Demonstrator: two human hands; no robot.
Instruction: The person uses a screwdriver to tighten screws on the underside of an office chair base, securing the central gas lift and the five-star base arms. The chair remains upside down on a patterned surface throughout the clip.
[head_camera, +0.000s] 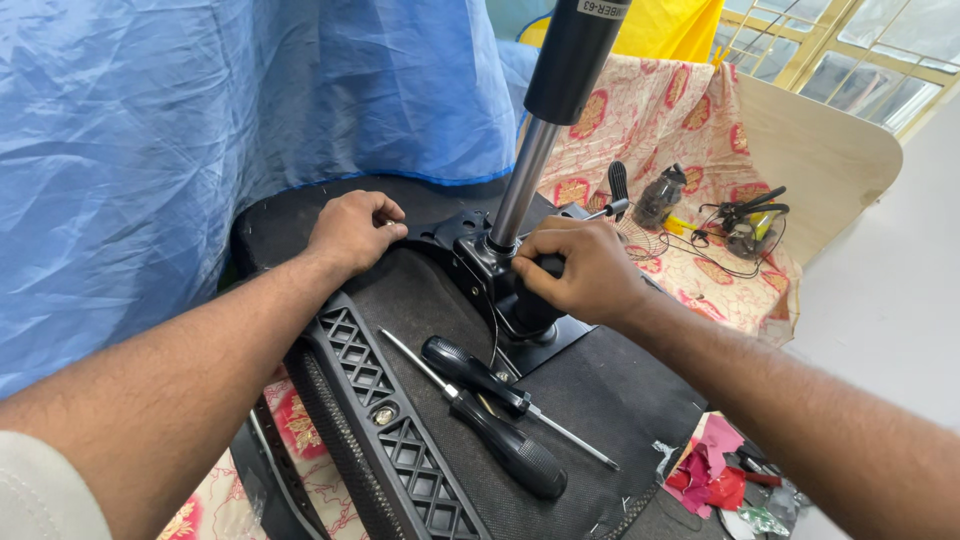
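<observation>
Chair base upturned, centre frame. R hand (585, 270) clamped on black lever housing (525, 310) under the post (522, 180); L hand (352, 232) fisted on the plate edge, contents hidden. Risk—two screwdrivers (490, 415) loose on the sloping seat underside (620, 390), lower centre; a jolt could roll them off.

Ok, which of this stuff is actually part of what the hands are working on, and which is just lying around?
In hand:
- left hand on the upturned chair seat
- right hand gripping the black mechanism at the gas cylinder
- two screwdrivers lying on the seat

Lying about:
- pliers and wire on the patterned cloth
- blue sheet
- paper scraps
</observation>
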